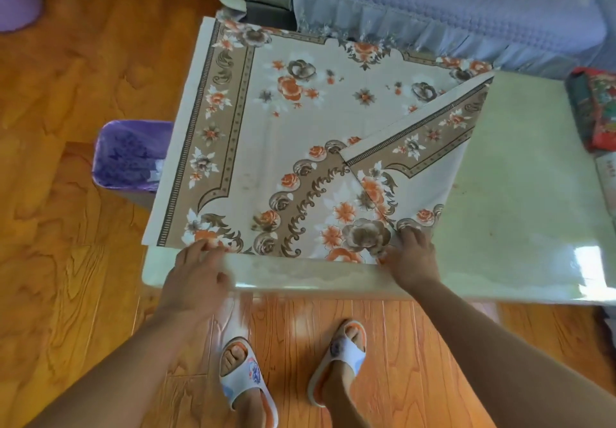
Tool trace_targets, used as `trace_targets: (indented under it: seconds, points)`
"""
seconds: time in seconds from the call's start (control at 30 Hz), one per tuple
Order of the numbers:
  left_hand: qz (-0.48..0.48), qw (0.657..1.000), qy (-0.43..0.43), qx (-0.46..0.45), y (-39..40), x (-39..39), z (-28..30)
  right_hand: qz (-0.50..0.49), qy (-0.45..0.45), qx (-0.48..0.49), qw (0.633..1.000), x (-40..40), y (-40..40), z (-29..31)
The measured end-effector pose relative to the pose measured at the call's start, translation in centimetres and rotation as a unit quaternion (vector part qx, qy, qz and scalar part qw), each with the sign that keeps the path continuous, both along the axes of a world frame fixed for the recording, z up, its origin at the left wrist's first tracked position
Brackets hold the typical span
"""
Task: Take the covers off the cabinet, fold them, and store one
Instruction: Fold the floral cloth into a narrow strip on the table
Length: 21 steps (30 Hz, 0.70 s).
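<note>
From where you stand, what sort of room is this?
Most likely a home living room: a sofa under a quilted lilac throw, an orange wood-plank floor, and a glossy pale table where a floral cover is being folded.

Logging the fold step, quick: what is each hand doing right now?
Left hand: fingers on the near edge of the floral cover; grip cannot be told.
Right hand: open, fingers flat, pressing the cover's folded corner.

Red packet (595, 111) cut off; left hand (195, 274) blurred
</note>
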<state>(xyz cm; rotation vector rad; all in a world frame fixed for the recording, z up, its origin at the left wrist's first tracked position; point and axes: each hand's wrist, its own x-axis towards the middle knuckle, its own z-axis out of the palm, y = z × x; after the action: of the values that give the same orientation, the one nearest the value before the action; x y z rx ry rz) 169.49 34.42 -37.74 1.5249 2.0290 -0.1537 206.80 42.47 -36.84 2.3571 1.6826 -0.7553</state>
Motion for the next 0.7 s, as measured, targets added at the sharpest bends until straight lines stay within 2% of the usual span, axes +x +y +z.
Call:
trace_targets:
  seconds: [0.03,0.1,0.23,0.37,0.43,0.57,0.7]
  points:
    - [0.043,0.999,0.002,0.015,0.0,-0.2,-0.3,0.032,-0.01,0.014,0.999,-0.5,0.0,-0.3]
    - [0.189,0.981,-0.01,0.047,0.7,-1.2,-0.7,0.088,-0.034,0.043,0.995,-1.5,1.1,-0.8]
    - [0.407,0.909,-0.037,0.079,3.5,-2.9,-1.4,0.127,-0.068,0.063,0.988,-3.1,5.3,-1.6]
    - [0.633,0.77,-0.05,0.062,6.3,-3.1,-1.9,0.153,-0.139,0.043,0.977,-3.6,7.2,-3.0]
    - [0.693,0.713,-0.085,0.071,6.5,-3.5,-2.6,0.176,-0.173,0.031,0.969,-3.7,7.5,-3.5]
    - [0.739,0.594,-0.291,0.13,6.8,-3.5,-3.1,0.2,-0.201,0.018,0.959,-3.8,8.3,-3.8]
    - [0.714,0.553,-0.406,0.137,7.0,-1.5,-1.9,0.173,-0.179,0.036,0.968,-4.3,9.0,-3.4]
